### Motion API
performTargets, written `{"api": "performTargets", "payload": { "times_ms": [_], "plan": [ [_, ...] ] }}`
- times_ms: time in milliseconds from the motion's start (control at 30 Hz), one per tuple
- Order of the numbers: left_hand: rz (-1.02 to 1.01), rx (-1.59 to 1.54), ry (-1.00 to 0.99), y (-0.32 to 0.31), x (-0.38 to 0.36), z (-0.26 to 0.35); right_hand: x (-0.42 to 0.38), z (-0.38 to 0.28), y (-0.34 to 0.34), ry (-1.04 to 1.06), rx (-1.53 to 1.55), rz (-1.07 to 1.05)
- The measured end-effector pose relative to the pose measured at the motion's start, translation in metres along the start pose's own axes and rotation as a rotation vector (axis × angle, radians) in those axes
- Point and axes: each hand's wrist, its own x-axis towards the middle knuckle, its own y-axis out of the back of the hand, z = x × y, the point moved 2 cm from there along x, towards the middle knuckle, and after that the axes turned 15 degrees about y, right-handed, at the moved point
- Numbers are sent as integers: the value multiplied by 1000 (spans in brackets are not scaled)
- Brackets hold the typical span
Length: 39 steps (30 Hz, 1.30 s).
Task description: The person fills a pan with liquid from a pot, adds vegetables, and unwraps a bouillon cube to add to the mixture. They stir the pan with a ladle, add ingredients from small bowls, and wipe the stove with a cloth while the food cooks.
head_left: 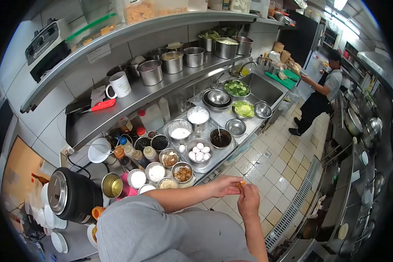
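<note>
My left hand [225, 186] and my right hand [249, 200] meet over the tiled floor, just off the counter's front edge. Between their pinched fingertips is a small orange piece [241, 184], too small to name. The containers nearest my left hand are a metal bowl of brown chunks [182, 173] and a bowl of white eggs [199, 152]. Beside the eggs stands a pot of dark sauce [220, 138] with a utensil in it. Two containers of white powder [179, 131] are behind them.
Squeeze bottles [150, 153] and a black round cooker [70, 192] crowd the left counter. A shelf [135, 105] holds metal pots and a white mug [118, 85]. Greens [237, 87] sit beside the sink [264, 89]. Another person [325, 89] stands at the back right, near the stoves.
</note>
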Motion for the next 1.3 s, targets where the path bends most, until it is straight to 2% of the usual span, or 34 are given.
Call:
{"api": "performTargets", "payload": {
  "times_ms": [67,133,167,233,267,300,333,367,400,433,467,500,533,567,600,633,700,733,767,800,867,900,933,967,1000,1033,1067,1100,1167,1200,1233,1267,1300],
  "plan": [
    [36,9,7,6,-9,8,11,4,-8,2,-48,-64],
    [52,194,-85,1,-20,24,21,12,-13,-578,547,54],
    [61,252,-91,-4,-22,35,21,10,-12,-589,543,69],
    [173,524,-222,-19,-27,67,23,8,-6,-527,618,266],
    [224,653,-353,-29,-38,100,23,10,-2,-489,650,362],
    [272,775,-483,-42,-56,142,15,12,2,-497,640,372],
    [593,975,-690,-61,-89,193,-5,15,6,-553,621,351],
    [406,939,-1095,-97,-153,239,-27,18,9,-607,606,331],
    [792,1049,-1255,-124,-205,275,-60,28,10,-607,455,220],
    [901,1070,-1722,-144,-248,313,-102,45,9,-608,303,113],
    [1294,927,-1792,-158,-287,351,-148,55,6,-649,228,101],
    [1575,1167,-2034,-165,-331,402,-197,66,1,-710,147,96],
    [1784,1197,-2095,-168,-361,459,-250,78,-3,-736,-16,-16],
    [1918,1278,-1969,-160,-381,509,-320,84,-6,-816,-184,-123],
    [1972,1420,-1849,-158,-381,555,-391,88,-14,-956,-180,-67],
    [1979,1578,-1750,-159,-369,581,-438,71,-6,-1237,-248,-192],
    [1909,1746,-1824,-167,-329,601,-493,16,27,-1809,-272,-304],
    [1863,1737,-1923,-176,-300,598,-560,-13,21,-1834,-266,-151],
    [1787,1687,-2030,-186,-272,584,-657,-34,-14,-1872,-237,-162],
    [1693,1608,-2132,-193,-241,567,-666,-65,-9,-2203,40,-173],
    [1413,1527,-2286,-204,-176,512,-703,-147,-17,-2321,100,147],
    [1239,1522,-2338,-202,-146,479,-702,-181,-9,-2353,111,194],
    [998,1558,-2369,-200,-105,438,-684,-221,15,-2446,244,694],
    [679,1631,-2344,-188,-56,397,-677,-246,30,-2450,370,1204],
    [269,1655,-2358,-161,-6,366,-687,-261,14,-2447,370,1230],
    [481,1673,-1764,-181,24,253,-718,-283,12,-2398,251,1518],
    [309,1692,-1608,-175,70,192,-734,-298,21,-2314,115,1800],
    [335,1861,-1602,-162,121,144,-749,-305,26,-2310,111,1829],
    [134,1762,-1309,-174,161,8,-773,-323,68,-2074,-128,2045],
    [181,1693,-999,-178,170,-50,-782,-321,88,-2070,-287,2083],
    [175,1824,-867,-186,175,-97,-793,-321,118,-2062,-459,2110],
    [171,1957,-731,-192,182,-136,-829,-317,138,-1981,-545,2029],
    [144,1969,-739,-203,191,-165,-866,-309,147,-1903,-612,1952]
  ]
}}
